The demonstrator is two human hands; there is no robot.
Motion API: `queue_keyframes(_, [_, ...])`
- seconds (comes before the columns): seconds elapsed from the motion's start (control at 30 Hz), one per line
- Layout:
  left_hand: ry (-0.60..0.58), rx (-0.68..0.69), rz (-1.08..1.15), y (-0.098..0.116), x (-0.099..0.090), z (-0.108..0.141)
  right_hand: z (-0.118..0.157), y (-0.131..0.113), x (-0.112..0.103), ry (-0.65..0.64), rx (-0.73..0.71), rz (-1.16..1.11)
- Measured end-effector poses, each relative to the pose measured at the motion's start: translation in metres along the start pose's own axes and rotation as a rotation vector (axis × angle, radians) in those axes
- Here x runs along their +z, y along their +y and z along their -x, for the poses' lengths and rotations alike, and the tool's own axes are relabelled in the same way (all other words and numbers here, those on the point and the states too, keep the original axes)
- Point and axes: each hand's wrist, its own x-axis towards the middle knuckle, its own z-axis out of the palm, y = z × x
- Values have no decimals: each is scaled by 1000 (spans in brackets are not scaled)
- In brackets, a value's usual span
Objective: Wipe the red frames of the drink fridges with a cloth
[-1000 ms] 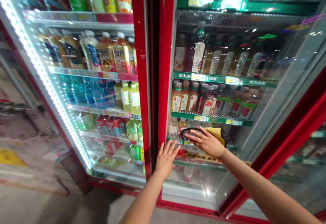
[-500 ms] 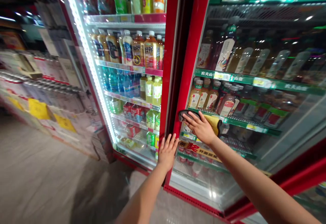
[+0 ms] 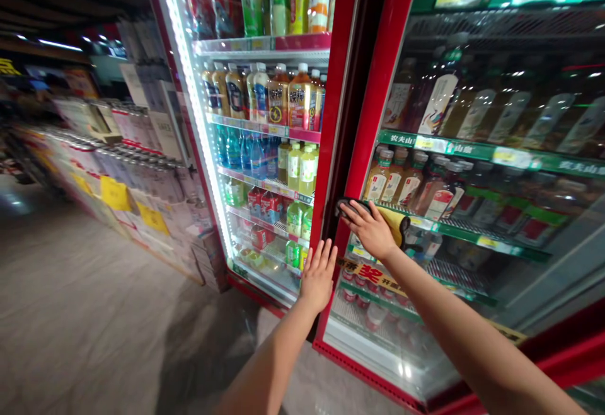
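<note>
My right hand (image 3: 371, 229) presses a grey and yellow cloth (image 3: 394, 223) against the glass door of the right red-framed fridge (image 3: 380, 94). Its fingers are stretched over the cloth's dark part, near the door's left edge, and the yellow part sticks out to the right. Lower and to the left, my left hand (image 3: 319, 276) rests with spread fingers at the red frame of the left fridge (image 3: 336, 119), holding nothing. Bottles of tea (image 3: 409, 182) stand on green-edged shelves behind the right glass.
The lit left fridge holds several shelves of drinks (image 3: 278, 97), and a dark gap separates the two fridges. At the left, a long display of packed goods (image 3: 142, 169) with yellow tags runs beside the grey floor (image 3: 104, 295).
The view has shifted, so the fridges appear farther right. My right hand and the cloth are now closer to the door's left edge, partly over the red frame.
</note>
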Motion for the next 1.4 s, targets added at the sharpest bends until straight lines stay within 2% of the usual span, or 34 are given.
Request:
queue_keyframes(0.03, [8, -11, 6, 1, -2, -1, 2, -2, 2, -1, -6, -1])
queue_keyframes(0.13, [38, -11, 17, 3, -9, -1, 15, -13, 16, -62, -174, -25])
queue_keyframes(0.2, [50, 18, 17, 3, -15, -1, 15, -14, 17, -88, -235, -12])
queue_keyframes(0.27, [63, 41, 9, 0, -24, -5, 1, -5, 2, -66, -184, 27])
queue_keyframes(0.37, [109, 29, 12, -4, -39, -17, -30, 19, -38, 34, 8, 78])
queue_keyframes(0.43, [147, 22, 29, -6, -45, -26, -37, 28, -55, 90, 107, 93])
queue_keyframes(0.47, [163, 21, 37, -6, -46, -29, -33, 29, -56, 103, 126, 95])
queue_keyframes(0.53, [184, 26, 44, -5, -45, -33, -14, 21, -44, 103, 93, 91])
queue_keyframes(0.67, [189, 86, 33, -7, -36, -34, 22, -1, -3, 79, -151, 55])
queue_keyframes(0.73, [185, 114, 24, -10, -38, -37, 21, 2, -4, 65, -200, 54])
queue_keyframes(0.8, [183, 126, 19, -12, -45, -45, 14, 16, -23, 62, -137, 76])
queue_keyframes(0.9, [194, 154, 18, -14, -57, -59, 20, 38, -52, 83, 93, 135])
queue_keyframes(0.97, [210, 180, 18, -13, -60, -67, 45, 40, -53, 112, 241, 171])
queue_keyframes(1.03, [225, 206, 17, -12, -56, -72, 76, 29, -38, 140, 308, 197])
queue_keyframes(1.13, [221, 266, 11, -8, -45, -79, 106, 13, -10, 104, 153, 179])
queue_keyframes(1.2, [205, 324, 11, -3, -41, -85, 110, 16, -7, 72, 73, 157])
queue_keyframes(1.23, [198, 352, 14, 1, -41, -90, 108, 23, -12, 67, 86, 155])
queue_keyframes(1.3, [194, 402, 25, 8, -43, -101, 108, 41, -26, 75, 219, 174])
queue_keyframes(1.4, [211, 469, 42, 18, -44, -119, 123, 57, -39, 144, 549, 236])
